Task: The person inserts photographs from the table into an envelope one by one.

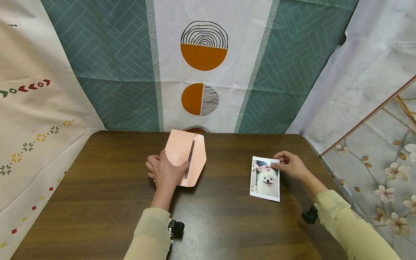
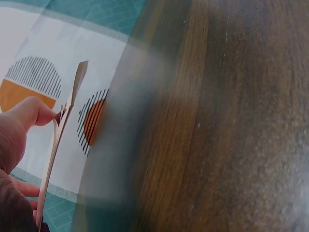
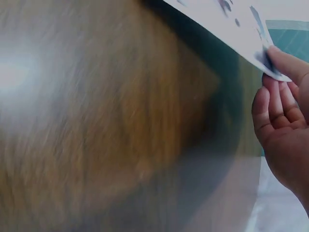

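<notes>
My left hand [image 1: 167, 172] grips a pale pink envelope [image 1: 179, 146], its thumb at the opening and its fingers behind. The envelope's flap [image 1: 199, 159] is lifted to the right, leaving a dark slit between flap and pocket. Seen edge-on in the left wrist view, the envelope [image 2: 50, 169] is pinched between thumb and fingers. On the right, my right hand [image 1: 290, 165] pinches the upper right corner of a white-bordered photo [image 1: 266, 182] of a fluffy white dog with flowers on its head. The right wrist view shows the photo [image 3: 231, 29] raised above the table, thumb on its face.
The dark brown wooden table [image 1: 221, 224] spreads under both hands. Behind it hangs a teal and white cloth [image 1: 130, 54] with orange half circles. Patterned cloth [image 1: 42, 162] borders the left side, and a flowered cloth [image 1: 373, 137] the right.
</notes>
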A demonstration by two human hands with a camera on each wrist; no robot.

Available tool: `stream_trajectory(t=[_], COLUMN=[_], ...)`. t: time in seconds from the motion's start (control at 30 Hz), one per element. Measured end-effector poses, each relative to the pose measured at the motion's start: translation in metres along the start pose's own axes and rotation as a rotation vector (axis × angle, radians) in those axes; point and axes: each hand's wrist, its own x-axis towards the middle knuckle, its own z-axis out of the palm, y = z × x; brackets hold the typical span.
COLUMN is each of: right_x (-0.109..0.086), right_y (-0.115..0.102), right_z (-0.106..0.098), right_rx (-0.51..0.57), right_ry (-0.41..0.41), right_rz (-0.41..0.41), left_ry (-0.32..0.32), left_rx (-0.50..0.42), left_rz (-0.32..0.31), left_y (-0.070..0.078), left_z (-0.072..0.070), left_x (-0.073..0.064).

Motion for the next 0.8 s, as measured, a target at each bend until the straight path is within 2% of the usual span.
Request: stream_trajectory(t=[0.13,0.33,0.6,0.8], right_x=[0.001,0.005,0.015,0.024], right_y=[-0.009,-0.018,-0.035,-0.055], right_z=[-0.001,0.001,0.010,0.021], right_rx=[0.150,0.281,0.504,0.559], right_ry=[0.003,0.001,-0.032,-0.069], right_rz=[0.077,0.147,0.140,0.139], left_ry=[0.007,0.012,0.013,0.017], left_rx=[-0.005,-0.009,-0.017,-0.017], left_rz=[0.004,0.005,0.005,0.003], left_y=[0.000,0.000,0.001,0.002], left_z=[-0.001,-0.001,-0.002,-0.001], left_x=[0.001,0.002,0.001,0.000])
